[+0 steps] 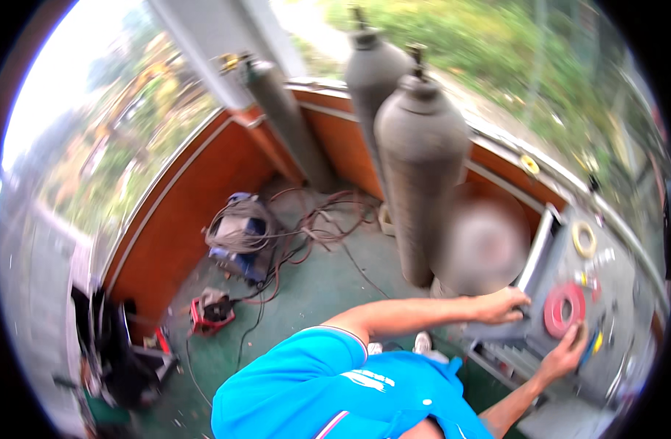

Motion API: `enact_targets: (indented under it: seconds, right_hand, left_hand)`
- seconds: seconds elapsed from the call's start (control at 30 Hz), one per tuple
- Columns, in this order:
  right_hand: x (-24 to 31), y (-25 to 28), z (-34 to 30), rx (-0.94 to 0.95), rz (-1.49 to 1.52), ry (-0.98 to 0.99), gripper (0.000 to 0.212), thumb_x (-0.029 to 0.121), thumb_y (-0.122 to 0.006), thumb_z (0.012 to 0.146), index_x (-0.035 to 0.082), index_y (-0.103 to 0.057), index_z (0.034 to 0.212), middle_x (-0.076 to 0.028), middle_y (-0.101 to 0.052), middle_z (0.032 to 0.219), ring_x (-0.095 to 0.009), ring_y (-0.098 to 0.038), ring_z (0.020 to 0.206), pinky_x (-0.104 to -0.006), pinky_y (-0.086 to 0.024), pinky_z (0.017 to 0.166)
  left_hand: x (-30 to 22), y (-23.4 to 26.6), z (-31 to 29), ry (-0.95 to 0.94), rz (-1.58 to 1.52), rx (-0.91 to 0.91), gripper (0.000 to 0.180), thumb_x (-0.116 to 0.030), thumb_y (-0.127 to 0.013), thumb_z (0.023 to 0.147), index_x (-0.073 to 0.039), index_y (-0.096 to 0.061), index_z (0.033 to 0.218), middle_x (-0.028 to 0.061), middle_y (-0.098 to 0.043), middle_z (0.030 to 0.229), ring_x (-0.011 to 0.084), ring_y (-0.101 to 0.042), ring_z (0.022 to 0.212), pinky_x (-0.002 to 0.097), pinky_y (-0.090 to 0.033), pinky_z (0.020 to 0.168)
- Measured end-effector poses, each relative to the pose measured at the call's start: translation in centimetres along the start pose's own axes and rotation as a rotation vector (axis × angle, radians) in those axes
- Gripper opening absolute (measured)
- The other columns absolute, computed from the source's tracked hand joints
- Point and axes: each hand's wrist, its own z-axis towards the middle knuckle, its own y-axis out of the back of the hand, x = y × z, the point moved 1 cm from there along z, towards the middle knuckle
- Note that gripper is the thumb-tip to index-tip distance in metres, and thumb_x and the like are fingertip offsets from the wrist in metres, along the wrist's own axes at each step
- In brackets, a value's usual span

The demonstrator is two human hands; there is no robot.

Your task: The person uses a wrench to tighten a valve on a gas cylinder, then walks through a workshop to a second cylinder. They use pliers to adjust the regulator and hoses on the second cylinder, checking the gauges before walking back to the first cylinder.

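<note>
My left hand [502, 305] reaches across to the near edge of the grey workbench [522, 333]. Its fingers are curled together by a small dark object that is too blurred to name. Lower and farther right, my right hand [564, 353] has its thumb and fingers closed at the lower rim of a red ring-shaped roll [559, 322]. The roll is over the bench top, between and just beyond my two hands. Close to the right hand, a small yellow and blue item [597, 342] lies on the bench.
A pale yellow ring [584, 239] lies farther up the bench. Tall grey gas cylinders [425, 146] stand ahead, another cylinder [284, 110] in the corner. A blue machine [240, 238] with coiled cable, hoses [328, 227] and a red device [211, 313] are on the green floor at left.
</note>
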Motion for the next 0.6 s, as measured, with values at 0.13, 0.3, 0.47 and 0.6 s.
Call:
enact_targets:
  seconds: [0.13, 0.3, 0.47, 0.6]
  right_hand:
    - [11.5, -9.8, -6.8, 0.596, 0.302, 0.303, 0.032, 0.015, -0.052, 0.097, -0.007, -0.062, 0.119, -0.019, -0.062, 0.124, -0.028, -0.060, 0.111, -0.0380, -0.046, 0.096]
    - [6.7, -23.9, -15.0, 0.963, 0.573, 0.214, 0.033, 0.020, -0.051, 0.100, -0.005, -0.067, 0.113, -0.015, -0.069, 0.113, -0.027, -0.063, 0.107, -0.0389, -0.047, 0.098]
    - [3.1, -33.5, -19.9, 1.375, 0.474, -0.996, 0.080, 0.066, -0.040, 0.097, 0.002, -0.043, 0.146, -0.018, -0.049, 0.145, -0.030, -0.046, 0.133, -0.0492, -0.026, 0.114]
    - [10.0, -34.1, -31.2, 1.889, 0.722, -1.236, 0.079, 0.060, -0.029, 0.102, -0.005, -0.037, 0.146, -0.023, -0.039, 0.152, -0.034, -0.040, 0.139, -0.0454, -0.029, 0.117]
  left_hand:
    - [1.2, -0.4, -5.3, 0.737, -1.335, -0.452, 0.034, -0.029, -0.051, 0.102, -0.001, -0.062, 0.117, 0.0088, -0.064, 0.116, 0.0138, -0.061, 0.103, 0.0283, -0.051, 0.083]
    - [1.4, 4.9, -13.3, 0.980, -1.206, -1.068, 0.042, -0.040, -0.044, 0.104, -0.006, -0.063, 0.119, 0.0073, -0.064, 0.116, 0.0145, -0.058, 0.111, 0.0331, -0.046, 0.091]
    - [-9.8, 17.0, -23.4, 0.620, 0.279, -1.244, 0.056, -0.030, -0.046, 0.103, 0.004, -0.039, 0.147, 0.0205, -0.040, 0.152, 0.0308, -0.035, 0.144, 0.0396, -0.024, 0.118]
    - [-7.3, 14.6, -29.8, 0.764, 0.777, -1.117, 0.062, -0.038, -0.044, 0.100, 0.005, -0.042, 0.145, 0.0269, -0.041, 0.150, 0.0401, -0.039, 0.140, 0.0483, -0.026, 0.116]
